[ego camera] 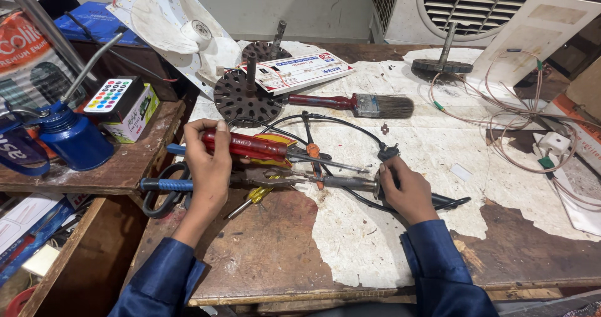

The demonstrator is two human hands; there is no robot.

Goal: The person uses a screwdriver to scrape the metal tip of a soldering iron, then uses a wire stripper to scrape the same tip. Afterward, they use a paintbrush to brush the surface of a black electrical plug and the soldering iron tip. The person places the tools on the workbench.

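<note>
left hand point(210, 160) gripping red-handled screwdriver point(250, 145) over pliers point(250, 179), right hand point(408, 192) clenched on soldering iron point(350, 182). bare workbench point(269, 254) toward near edge; blue oil can point(72, 135) left.

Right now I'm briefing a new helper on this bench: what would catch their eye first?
Probably the two hands at the middle of the worn table: the left hand grips a red-handled screwdriver, and the right hand holds a dark part with a black cable. Next, the blue oil can on the left shelf and the paintbrush lying behind the hands.
</note>
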